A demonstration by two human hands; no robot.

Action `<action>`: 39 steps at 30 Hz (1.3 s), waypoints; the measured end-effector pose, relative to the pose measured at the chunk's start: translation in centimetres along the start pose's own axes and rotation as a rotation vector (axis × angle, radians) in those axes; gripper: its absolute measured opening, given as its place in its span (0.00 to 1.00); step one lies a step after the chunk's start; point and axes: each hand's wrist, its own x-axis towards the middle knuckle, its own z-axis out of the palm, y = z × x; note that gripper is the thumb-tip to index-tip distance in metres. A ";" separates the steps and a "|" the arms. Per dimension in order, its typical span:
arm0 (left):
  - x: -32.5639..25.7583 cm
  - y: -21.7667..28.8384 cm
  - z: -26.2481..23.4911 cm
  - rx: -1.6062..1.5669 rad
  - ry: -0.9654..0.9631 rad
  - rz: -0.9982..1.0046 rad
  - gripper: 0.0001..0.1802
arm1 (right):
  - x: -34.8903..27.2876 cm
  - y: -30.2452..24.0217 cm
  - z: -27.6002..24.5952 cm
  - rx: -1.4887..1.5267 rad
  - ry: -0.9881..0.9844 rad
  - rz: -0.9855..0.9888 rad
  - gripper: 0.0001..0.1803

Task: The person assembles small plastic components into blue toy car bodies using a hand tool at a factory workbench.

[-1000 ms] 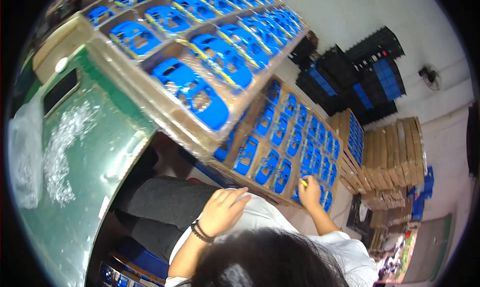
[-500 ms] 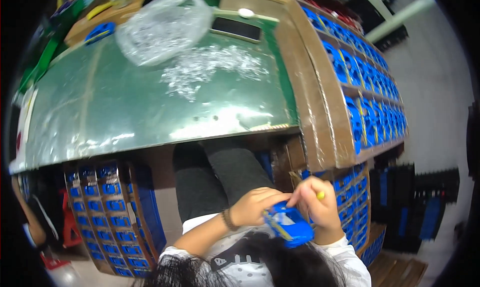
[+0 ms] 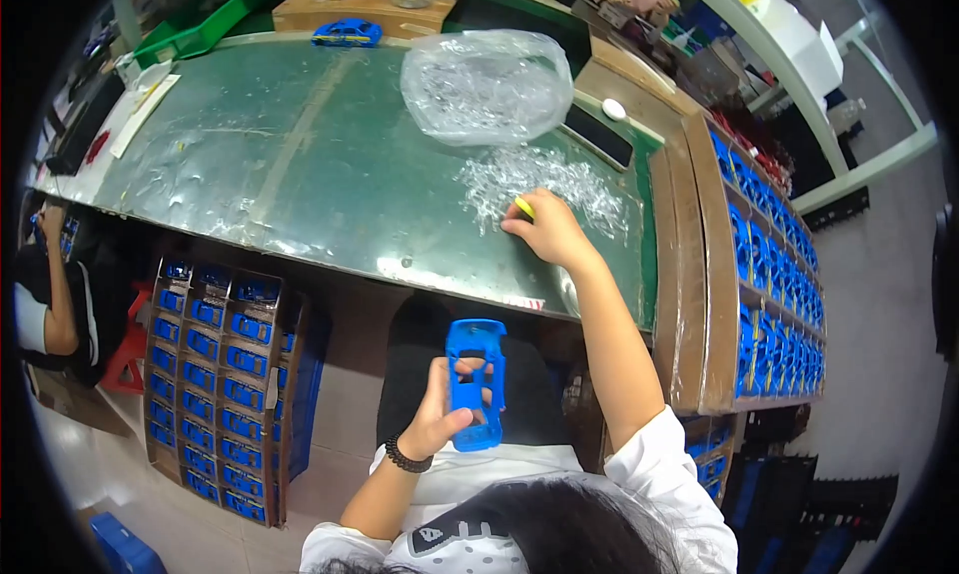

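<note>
My left hand [image 3: 433, 414] grips a blue toy car body shell [image 3: 465, 399] above my lap, thumb across it and fingers wrapped around and behind it. Window openings show through the shell. On the green table, my right hand [image 3: 540, 228] is closed around a slim tool with a yellow end [image 3: 524, 207]; the rest of the tool is hidden. Its fingertips are at the near edge of a loose pile of small clear plastic pieces [image 3: 574, 179]. Whether they also pinch a clear piece, I cannot tell. Behind the pile lies a clear plastic bag [image 3: 486, 87] of similar pieces.
A dark flat rectangular object [image 3: 599, 137] and a white round lid [image 3: 613, 109] lie right of the bag. Divided cartons of blue car shells stand right [image 3: 774, 264] and below the table at left [image 3: 215, 394]. A blue car [image 3: 347, 32] sits at the far edge. Other people work nearby.
My right hand has left the car shell and reached forward to the plastic pile, keeping the yellow-ended tool. The left hand now holds the shell alone, turned lengthwise. The view has shifted.
</note>
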 end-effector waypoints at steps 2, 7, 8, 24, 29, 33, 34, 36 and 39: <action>0.7 0.2 0.3 -0.025 -0.020 -0.023 0.24 | -0.3 0.2 0.2 -0.059 -0.008 -0.020 0.08; 3.0 1.2 1.8 -0.011 0.096 -0.142 0.21 | -0.5 0.5 0.6 -0.101 0.011 0.002 0.10; 3.3 1.3 2.0 -0.012 0.120 -0.148 0.21 | -0.8 0.1 0.7 -0.092 0.056 -0.002 0.09; 5.8 1.1 2.6 0.481 0.170 0.196 0.37 | -7.2 -2.2 -1.0 0.202 0.249 -0.147 0.06; 6.4 0.4 3.2 0.626 0.148 0.203 0.36 | -10.4 -3.2 -0.1 0.408 0.353 0.069 0.07; 6.4 0.5 4.9 0.467 0.132 0.077 0.35 | -10.9 -1.8 -0.3 0.279 0.352 -0.012 0.03; 6.5 0.2 4.8 0.471 0.133 0.077 0.35 | -10.9 -1.9 -0.4 0.283 0.354 -0.013 0.03; 6.8 -0.9 4.4 0.550 0.129 0.118 0.33 | -11.0 -2.0 -0.6 0.261 0.346 0.008 0.03; 7.0 -1.8 4.9 0.493 0.212 0.221 0.29 | -11.1 -1.6 -0.7 0.177 0.316 -0.007 0.04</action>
